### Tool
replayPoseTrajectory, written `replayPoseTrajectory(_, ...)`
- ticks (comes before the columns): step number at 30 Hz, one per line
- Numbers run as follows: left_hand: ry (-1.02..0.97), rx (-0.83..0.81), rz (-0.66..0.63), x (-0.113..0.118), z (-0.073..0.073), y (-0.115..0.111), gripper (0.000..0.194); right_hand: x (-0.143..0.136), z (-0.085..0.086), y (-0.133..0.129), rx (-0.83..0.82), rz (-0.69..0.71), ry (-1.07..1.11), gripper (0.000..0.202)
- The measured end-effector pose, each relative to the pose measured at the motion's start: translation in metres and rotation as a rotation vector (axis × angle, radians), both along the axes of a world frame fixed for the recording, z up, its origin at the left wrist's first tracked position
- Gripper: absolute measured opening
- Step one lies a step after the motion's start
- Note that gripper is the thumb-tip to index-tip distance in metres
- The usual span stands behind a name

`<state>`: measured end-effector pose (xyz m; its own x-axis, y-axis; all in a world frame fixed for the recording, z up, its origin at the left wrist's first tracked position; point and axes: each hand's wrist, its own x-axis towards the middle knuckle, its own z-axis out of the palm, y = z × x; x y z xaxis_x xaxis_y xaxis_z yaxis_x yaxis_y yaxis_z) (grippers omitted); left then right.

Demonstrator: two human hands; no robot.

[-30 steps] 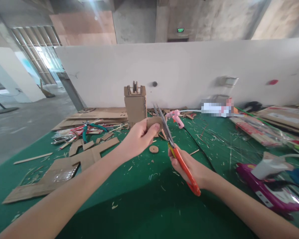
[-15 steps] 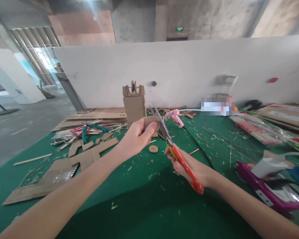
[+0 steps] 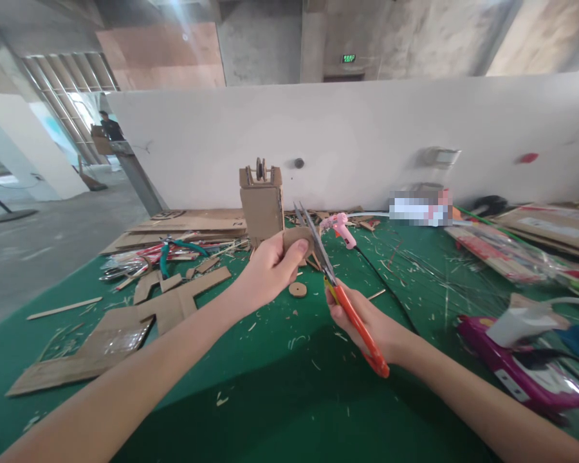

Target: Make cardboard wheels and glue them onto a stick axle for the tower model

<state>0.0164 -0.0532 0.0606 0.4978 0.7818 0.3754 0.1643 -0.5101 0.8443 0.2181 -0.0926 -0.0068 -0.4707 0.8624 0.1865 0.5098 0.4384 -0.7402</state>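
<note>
My left hand (image 3: 270, 267) is closed on a small piece of cardboard (image 3: 295, 239), thumb on top and fingers beneath. In my right hand (image 3: 359, 315) are scissors (image 3: 327, 263) with orange and yellow handles. Their blades point up and away, slightly apart, with the cardboard's right edge at them. Below the hands a small cardboard disc (image 3: 298, 289) with a centre hole lies on the green table (image 3: 251, 411). Behind my left hand stands an upright cardboard tower (image 3: 261, 209), with a grooved wheel (image 3: 261, 170) on a stick across its top.
A pink glue gun (image 3: 341, 228) trails its black cable toward my right forearm. Cut cardboard (image 3: 174, 302) and teal-handled pliers (image 3: 164, 257) lie left. A purple power strip (image 3: 531, 370) sits right. A white panel (image 3: 357, 135) closes the back; a person (image 3: 110, 127) is far left.
The scissor blades have opened slightly differently around the cardboard edge, and the handles have drawn closer together. Both hands shifted a little to the right. A person has appeared in the far left background.
</note>
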Motion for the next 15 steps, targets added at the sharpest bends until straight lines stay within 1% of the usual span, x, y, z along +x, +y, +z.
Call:
replayPoseTrajectory(7, -0.023, -0.011, -0.053, -0.003, -0.0019, 0.0057, 0.031, -0.0005, -0.0041, 0.0016, 0.044, -0.009, 0.021, 0.052)
replayPoseTrajectory(12, 0.025, 0.005, -0.013, -0.0032, -0.0025, 0.0033, 0.036, 0.0008, -0.0045, -0.0034, -0.028, 0.015, 0.104, 0.047)
replayPoseTrajectory(15, 0.025, 0.009, -0.005, -0.003, -0.0016, 0.0022, 0.035, 0.0024, -0.0052, -0.0043, -0.048, 0.028, 0.104, 0.045)
